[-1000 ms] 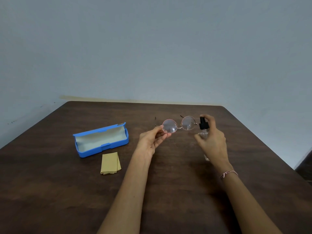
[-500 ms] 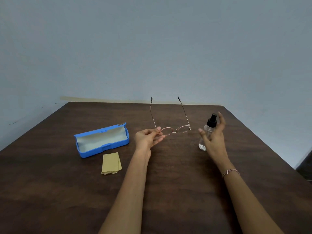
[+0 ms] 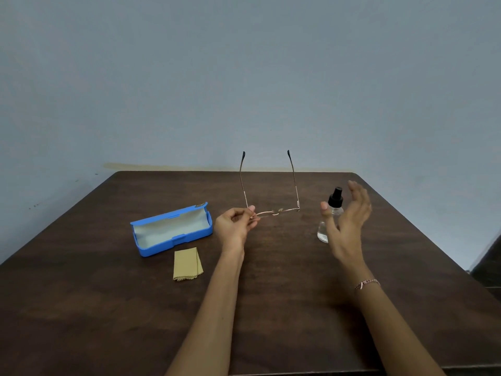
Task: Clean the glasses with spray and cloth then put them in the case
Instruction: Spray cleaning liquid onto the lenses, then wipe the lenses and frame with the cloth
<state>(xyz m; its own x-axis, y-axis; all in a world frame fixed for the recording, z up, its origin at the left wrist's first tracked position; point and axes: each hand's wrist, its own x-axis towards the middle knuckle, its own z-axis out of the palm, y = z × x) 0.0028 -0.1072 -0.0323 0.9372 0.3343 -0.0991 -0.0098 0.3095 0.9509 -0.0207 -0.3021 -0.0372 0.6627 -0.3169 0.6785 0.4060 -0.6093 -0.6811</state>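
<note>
The glasses [image 3: 273, 211] are held above the table [image 3: 298, 308], lenses edge-on and near level, both temples open and pointing up and away; the left hand [image 3: 235, 225] pinches the frame at its left lens rim between thumb and fingertips, the other fingers curled in. Just right of them the spray bottle [image 3: 331, 217] stands upright on the wood, black nozzle on top; the right hand [image 3: 348, 226] is spread open around it — thumb in front, fingers behind — and holds nothing, though whether the thumb touches the glass is hard to tell. Further left, the blue case [image 3: 170, 230] lies open with its pale lining showing; the folded tan cloth [image 3: 187, 264] rests just in front of it.

The step in hand looks to be fetching the cloth; the right hand should clear the bottle without tipping it, while the left keeps its pinch on the rim, off the wet lenses — then wipe each lens with light, supported pressure.
</note>
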